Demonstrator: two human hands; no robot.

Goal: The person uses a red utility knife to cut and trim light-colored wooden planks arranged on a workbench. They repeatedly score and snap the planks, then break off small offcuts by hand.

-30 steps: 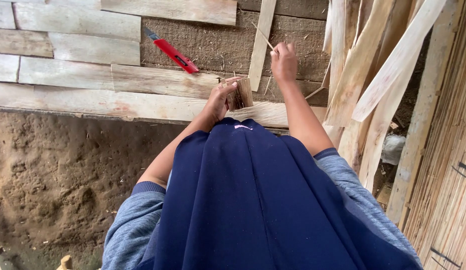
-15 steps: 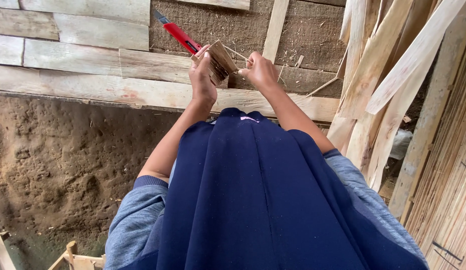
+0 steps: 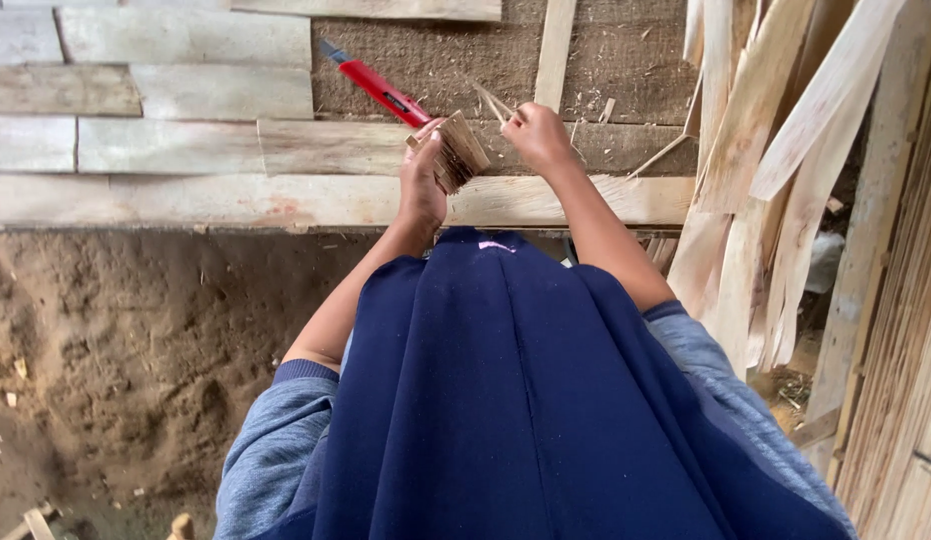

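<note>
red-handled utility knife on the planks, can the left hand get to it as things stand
Probably yes, but not freely: the red-handled utility knife lies uncovered just beyond the left hand, which is wrapped around a small bundle of thin wooden sticks.

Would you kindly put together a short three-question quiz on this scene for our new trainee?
1. True or false: the left hand grips a bundle of thin pale wooden sticks.
2. What is the right hand pinching? A) a few thin sticks B) a hammer C) a cloth
3. Which tool lies on the wooden planks beyond the hands?

Key:
1. True
2. A
3. A red-handled utility knife
</note>
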